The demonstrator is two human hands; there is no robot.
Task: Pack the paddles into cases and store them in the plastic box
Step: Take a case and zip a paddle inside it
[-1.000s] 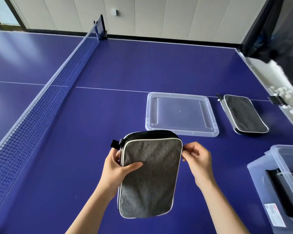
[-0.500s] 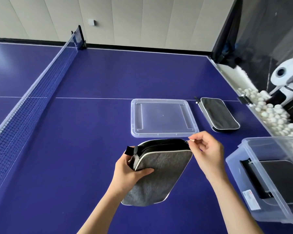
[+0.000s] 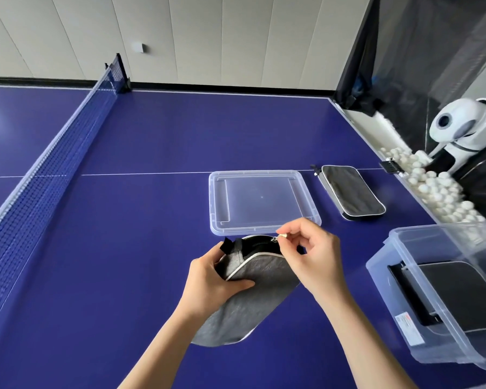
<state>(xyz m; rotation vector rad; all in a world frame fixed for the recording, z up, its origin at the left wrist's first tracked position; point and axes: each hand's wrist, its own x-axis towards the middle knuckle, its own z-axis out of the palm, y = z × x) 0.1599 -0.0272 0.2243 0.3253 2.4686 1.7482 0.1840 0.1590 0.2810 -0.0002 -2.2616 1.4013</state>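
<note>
Blue table-tennis table [image 3: 152,141] under us, net at left; our left hand [image 3: 213,279] grips corner of grey fabric paddle case with white piping [image 3: 253,299], case tilted off table; our right hand [image 3: 309,256] pinches metal zipper pull [image 3: 280,236]; pull now farther left along top edge than half second back, so zip nearly closed; clear plastic box [image 3: 404,279] at right holds one dark case; next we judge: finish zip, drop in.

Case [image 3: 253,299] noted grey with white piping, black zip band; table [image 3: 152,153] blue, white-lined; balls [image 3: 438,192] white
</note>
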